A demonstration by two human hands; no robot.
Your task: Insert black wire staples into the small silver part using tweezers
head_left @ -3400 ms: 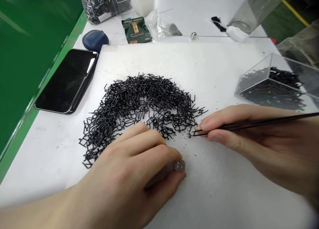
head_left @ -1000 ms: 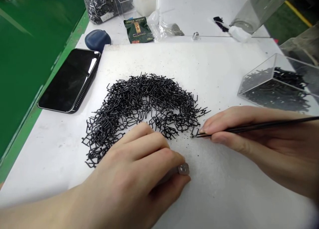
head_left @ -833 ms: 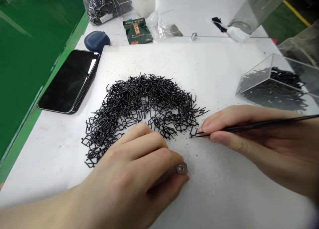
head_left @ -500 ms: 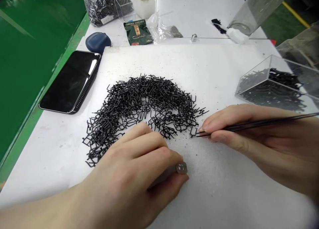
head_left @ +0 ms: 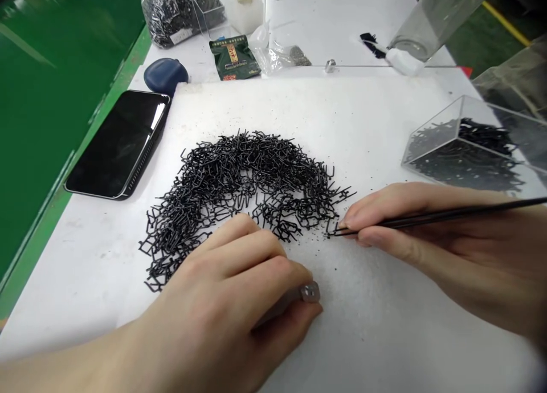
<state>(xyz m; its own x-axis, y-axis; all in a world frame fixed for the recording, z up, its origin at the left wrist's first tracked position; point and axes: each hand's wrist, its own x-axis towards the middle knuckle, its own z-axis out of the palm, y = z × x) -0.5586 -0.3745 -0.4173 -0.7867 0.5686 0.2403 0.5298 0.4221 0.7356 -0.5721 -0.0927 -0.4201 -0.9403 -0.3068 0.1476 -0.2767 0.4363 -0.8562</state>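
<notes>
A curved heap of small bent black pieces (head_left: 252, 159) lies on the white work surface (head_left: 384, 119). My left hand (head_left: 235, 290) is closed around a grey metal tool (head_left: 310, 291), whose blunt end shows between thumb and forefinger; the rest is hidden in the palm. In my right hand (head_left: 427, 233) is a pair of thin black tweezers (head_left: 453, 212), pinched between thumb and fingers. Their tips are at a small bent piece near the right end of the heap; whether they grip it is too small to tell.
A phone (head_left: 118, 142) and a blue case (head_left: 166, 75) lie at the left edge. Behind are a bag of black pieces (head_left: 175, 14) and a green packet (head_left: 234, 57). A clear box (head_left: 464, 148) with black pieces stands right, below a clear cylinder (head_left: 431, 25).
The tweezers' legs look closer together than before. Both hands hold nearly the same places, and the whole view has shifted slightly.
</notes>
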